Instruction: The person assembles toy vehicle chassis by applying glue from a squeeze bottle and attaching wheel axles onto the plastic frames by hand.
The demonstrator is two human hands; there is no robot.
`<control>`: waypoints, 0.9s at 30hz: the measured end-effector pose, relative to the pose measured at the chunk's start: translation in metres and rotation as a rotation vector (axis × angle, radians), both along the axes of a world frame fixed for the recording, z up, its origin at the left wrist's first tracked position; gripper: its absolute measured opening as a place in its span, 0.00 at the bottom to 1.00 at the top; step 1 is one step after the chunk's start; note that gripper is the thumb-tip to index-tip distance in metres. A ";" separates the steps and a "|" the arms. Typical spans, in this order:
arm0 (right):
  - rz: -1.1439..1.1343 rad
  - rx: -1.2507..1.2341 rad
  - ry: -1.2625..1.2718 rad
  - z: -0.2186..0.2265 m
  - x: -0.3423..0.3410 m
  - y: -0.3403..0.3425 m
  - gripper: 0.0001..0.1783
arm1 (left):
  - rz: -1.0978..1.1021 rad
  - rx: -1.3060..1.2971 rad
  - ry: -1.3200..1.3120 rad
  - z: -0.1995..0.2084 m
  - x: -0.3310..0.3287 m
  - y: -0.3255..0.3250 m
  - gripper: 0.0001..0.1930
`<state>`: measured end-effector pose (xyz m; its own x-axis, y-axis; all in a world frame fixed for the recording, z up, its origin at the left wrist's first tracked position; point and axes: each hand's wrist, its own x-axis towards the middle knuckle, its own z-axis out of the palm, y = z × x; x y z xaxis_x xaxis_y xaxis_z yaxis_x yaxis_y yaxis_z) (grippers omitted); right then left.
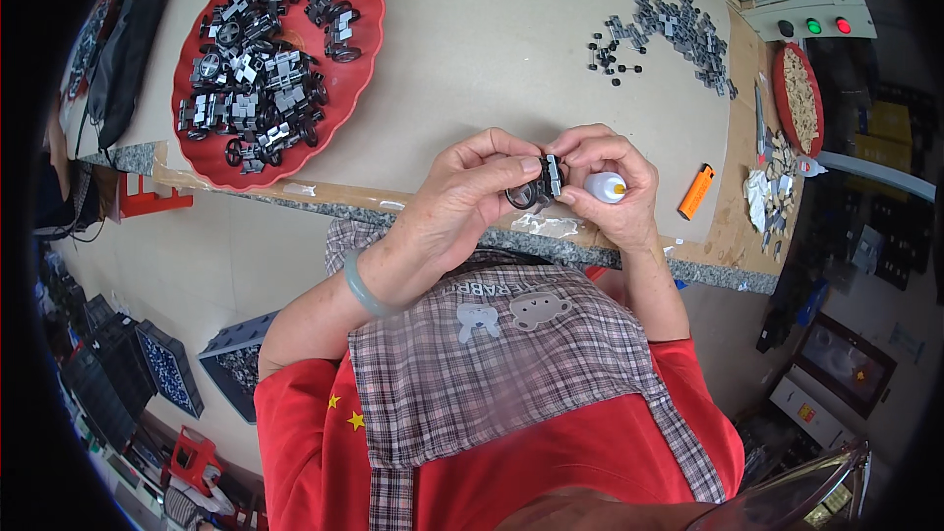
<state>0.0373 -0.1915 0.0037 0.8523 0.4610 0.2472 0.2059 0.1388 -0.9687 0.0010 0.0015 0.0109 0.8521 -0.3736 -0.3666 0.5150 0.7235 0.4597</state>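
Near the table's front edge, my left hand (444,199) pinches a small black-and-grey toy wheel assembly (539,187), with a black ring-shaped wheel at its lower side. My right hand (631,205) is closed around a small white squeeze bottle (604,187) with a yellow-orange tip. Thumb and fingertips of that same hand also reach the assembly's right side; whether they grip it or a smaller piece, I cannot tell. Many similar assemblies (246,108) fill a red scalloped tray (346,88) on the left.
An orange lighter (695,192) lies right of my right hand. Grey plastic parts (678,29) and small black wheel pairs (612,59) are spread at the far right. Beyond stands a red basket (783,103) of tan pieces, beside a machine panel (806,0) with coloured buttons.
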 end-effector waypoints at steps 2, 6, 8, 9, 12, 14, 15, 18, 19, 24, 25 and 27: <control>-0.015 -0.047 -0.018 0.001 0.001 0.000 0.17 | 0.003 0.039 -0.005 0.003 0.001 0.000 0.05; -0.042 -0.213 -0.277 0.008 0.002 0.005 0.14 | 0.015 0.060 -0.028 -0.001 -0.001 0.000 0.05; -0.071 -0.237 -0.300 0.007 0.000 0.006 0.13 | 0.024 0.074 -0.045 -0.002 -0.002 0.000 0.05; -0.090 -0.245 -0.349 0.003 0.000 0.005 0.13 | 0.022 0.075 -0.044 -0.003 -0.002 0.000 0.05; -0.129 -0.277 -0.381 0.002 -0.007 0.003 0.13 | 0.039 0.112 -0.077 -0.003 -0.002 -0.001 0.05; -0.153 -0.299 -0.364 0.003 -0.010 0.003 0.13 | 0.049 0.114 -0.102 -0.002 -0.001 -0.001 0.04; -0.146 -0.323 -0.379 0.005 -0.009 0.003 0.12 | 0.043 0.116 -0.102 -0.003 0.000 0.000 0.04; -0.082 -0.319 -0.309 0.010 -0.005 0.001 0.11 | -0.013 0.077 -0.081 -0.008 0.003 0.004 0.07; -0.020 -0.290 -0.224 0.012 -0.004 0.000 0.11 | -0.050 0.108 -0.094 -0.010 0.003 0.005 0.11; 0.044 -0.390 0.166 0.029 0.002 0.001 0.16 | -0.163 0.237 -0.181 -0.003 0.009 0.011 0.25; 0.096 -0.425 0.116 0.031 0.006 0.002 0.15 | -0.207 0.254 -0.185 -0.003 0.011 0.013 0.27; 0.148 -0.459 0.066 0.030 0.010 0.001 0.15 | -0.251 0.272 -0.189 -0.002 0.013 0.015 0.29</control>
